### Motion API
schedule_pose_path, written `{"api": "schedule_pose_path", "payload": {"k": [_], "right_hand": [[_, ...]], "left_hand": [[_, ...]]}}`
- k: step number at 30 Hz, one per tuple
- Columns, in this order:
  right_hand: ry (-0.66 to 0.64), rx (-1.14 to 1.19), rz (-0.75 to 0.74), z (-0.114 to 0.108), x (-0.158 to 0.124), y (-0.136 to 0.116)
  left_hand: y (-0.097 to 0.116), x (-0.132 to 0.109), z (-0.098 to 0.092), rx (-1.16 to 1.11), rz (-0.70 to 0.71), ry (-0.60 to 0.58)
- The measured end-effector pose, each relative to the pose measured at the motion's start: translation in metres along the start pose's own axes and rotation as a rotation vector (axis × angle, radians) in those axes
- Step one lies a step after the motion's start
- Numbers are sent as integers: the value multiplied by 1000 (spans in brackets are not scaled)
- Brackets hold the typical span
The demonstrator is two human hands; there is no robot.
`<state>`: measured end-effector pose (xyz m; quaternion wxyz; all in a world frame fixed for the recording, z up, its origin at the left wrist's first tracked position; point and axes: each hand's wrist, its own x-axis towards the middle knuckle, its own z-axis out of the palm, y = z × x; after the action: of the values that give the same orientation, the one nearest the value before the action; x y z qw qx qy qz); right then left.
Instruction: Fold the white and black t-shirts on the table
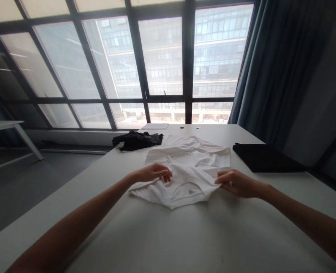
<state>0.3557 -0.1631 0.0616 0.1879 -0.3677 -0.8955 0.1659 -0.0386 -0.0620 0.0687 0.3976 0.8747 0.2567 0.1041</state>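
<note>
A white T-shirt (185,170) lies spread on the white table (156,239), its round neckline towards me and its hem towards the window. A small dark label mark shows inside the collar. My right hand (233,182) pinches the shirt's edge at the right shoulder between thumb and fingers, lifting it slightly. Over the left shoulder area hovers my left hand (155,172), its fingers loosely bent and apart, with no cloth visibly gripped. Whether those fingertips touch the fabric is hard to tell.
A crumpled black garment (138,140) lies at the table's left edge. To the right rests a flat, folded black cloth (266,157). White paper (155,126) lies at the far end. Beyond are windows and a blue curtain (259,76); another table (2,126) stands left.
</note>
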Motion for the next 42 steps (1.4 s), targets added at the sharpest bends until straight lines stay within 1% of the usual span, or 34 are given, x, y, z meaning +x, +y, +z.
{"api": "schedule_pose_path", "payload": {"k": [2,3,4,5,6,7,9,10,11,12,13,15,17,20,22,24,26,28,29,32,33,35,38,40,42], "right_hand": [[-205,123,28,4,0,-14],[-319,199,45,5,2,-16],[-400,268,65,7,5,-14],[-413,315,94,9,9,-9],[-341,330,129,12,15,0],[-193,308,174,15,21,12],[203,147,282,22,34,41],[337,29,361,27,40,57],[382,-99,450,32,46,73],[372,-193,528,38,50,87],[353,-230,574,43,53,101],[293,-252,635,52,56,124],[254,-242,673,57,58,143],[214,-238,707,51,61,168],[203,-235,690,42,63,182],[202,-233,654,31,65,190],[211,-235,620,23,67,191],[241,-255,598,19,70,185],[269,-273,592,18,72,179],[385,-335,600,24,76,153],[419,-350,606,28,76,143],[449,-361,602,37,72,120],[401,-339,572,48,61,90],[338,-310,561,50,54,77],[297,-258,544,47,48,71]], "left_hand": [[2,17,4,138,48,121],[1,26,8,225,79,172],[0,34,13,306,114,209],[-1,43,19,375,148,233],[-3,50,25,430,175,245],[-6,56,32,476,193,251],[-12,63,46,548,193,258],[-15,65,52,579,184,259],[-17,65,57,608,175,251],[-20,65,61,632,168,236],[-22,63,64,651,162,214],[-23,58,68,670,160,156],[-19,51,71,670,169,90],[-8,38,76,644,192,3],[2,30,82,613,194,-27],[11,23,90,580,183,-47],[17,20,96,558,168,-59],[18,20,98,557,167,-46],[16,21,97,563,172,-20],[2,28,89,593,165,121],[-5,30,85,604,142,181],[-22,34,79,625,52,287],[-42,38,76,662,-118,360],[-47,37,76,687,-164,373],[-46,32,75,700,-175,402]]}}
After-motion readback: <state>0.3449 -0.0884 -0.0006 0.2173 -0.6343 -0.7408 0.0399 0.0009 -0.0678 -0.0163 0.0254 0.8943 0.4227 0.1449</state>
